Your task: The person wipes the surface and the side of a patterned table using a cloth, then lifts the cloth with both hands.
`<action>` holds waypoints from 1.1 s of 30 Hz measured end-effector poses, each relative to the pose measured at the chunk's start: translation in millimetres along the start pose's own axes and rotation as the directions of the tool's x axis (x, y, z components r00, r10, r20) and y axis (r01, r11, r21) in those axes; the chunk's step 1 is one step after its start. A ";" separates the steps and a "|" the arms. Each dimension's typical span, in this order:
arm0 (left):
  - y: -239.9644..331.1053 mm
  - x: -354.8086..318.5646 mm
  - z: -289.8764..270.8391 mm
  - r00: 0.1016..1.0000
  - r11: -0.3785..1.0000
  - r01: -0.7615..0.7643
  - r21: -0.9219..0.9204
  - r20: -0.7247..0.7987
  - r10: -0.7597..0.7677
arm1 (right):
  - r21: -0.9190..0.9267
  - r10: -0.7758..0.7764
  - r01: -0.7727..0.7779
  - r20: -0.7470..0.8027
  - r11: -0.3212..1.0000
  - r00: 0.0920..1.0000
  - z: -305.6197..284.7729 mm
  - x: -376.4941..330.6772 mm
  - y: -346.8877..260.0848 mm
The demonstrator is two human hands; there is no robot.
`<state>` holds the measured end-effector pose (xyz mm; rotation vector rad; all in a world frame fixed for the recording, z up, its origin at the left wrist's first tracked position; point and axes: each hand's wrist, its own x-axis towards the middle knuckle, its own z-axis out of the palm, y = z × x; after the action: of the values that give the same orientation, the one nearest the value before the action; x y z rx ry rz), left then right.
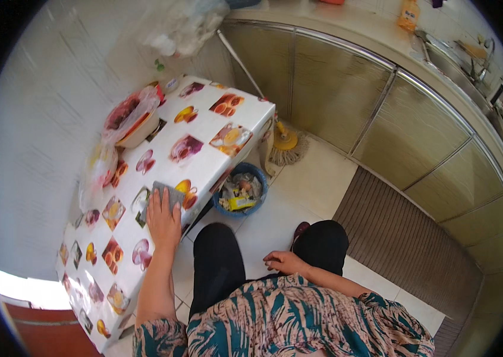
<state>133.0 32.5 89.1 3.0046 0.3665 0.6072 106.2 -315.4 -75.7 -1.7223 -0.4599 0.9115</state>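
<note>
On the tablecloth (162, 149), white with printed cups and fruit, my left hand (163, 223) presses down on a folded grey cloth (171, 193). The fingers lie over the cloth and the thumb is along its near side. The cloth sits close to the table's right edge. My right hand (286, 262) hangs by my right thigh, over the floor, with its fingers loosely bent and apart. Nothing shows in it.
A bowl with a plastic bag (135, 125) and another clear bag (100, 169) stand against the wall. Beside the table are a blue waste bin (259, 202) and a yellow mop (285, 140). Cabinets (335, 89), a sink (456, 68) and a brown ribbed mat (406, 232) lie rightward.
</note>
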 end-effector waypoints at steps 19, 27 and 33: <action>-7.6 0.5 -4.1 0.990 0.998 -0.046 -0.050 0.127 0.052 | -0.381 -0.327 0.052 -0.707 0.923 0.626 -56.2 -85.4 -89.2; 16.6 83.7 27.2 0.971 0.979 -0.163 -0.126 0.158 0.182 | -0.584 -0.349 -0.233 -0.709 0.777 0.613 -88.8 -84.2 -67.6; 58.0 200.3 85.6 0.979 0.976 -0.198 -0.087 0.036 0.202 | -0.604 -0.412 -0.219 -0.723 0.766 0.555 -84.3 -80.4 -63.7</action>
<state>358.2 24.1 91.3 2.9901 0.0339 0.5527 128.4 -402.7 21.8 -2.4838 -0.2041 -0.3272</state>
